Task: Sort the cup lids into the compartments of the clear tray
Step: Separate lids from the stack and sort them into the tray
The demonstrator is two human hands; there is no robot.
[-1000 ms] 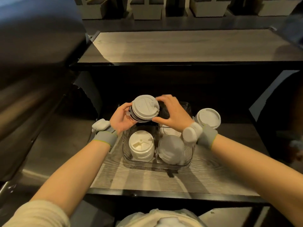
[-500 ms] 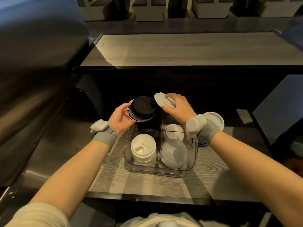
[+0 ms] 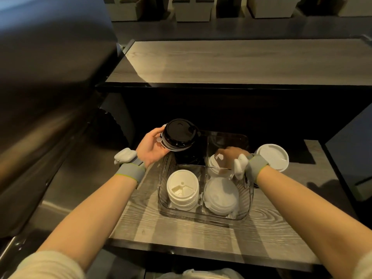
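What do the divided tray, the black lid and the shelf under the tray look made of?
Divided tray: clear glossy hard plastic; white lids show through its walls. Black lid: thin moulded plastic, shiny, catching highlights. Shelf: matt grey wood grain, probably laminate, possibly real wood.

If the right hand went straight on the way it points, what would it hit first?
Most likely the white lids in the far right compartment of the clear tray, under the right hand; depth unclear.

Grip of right hand (image 3: 231, 156) unclear
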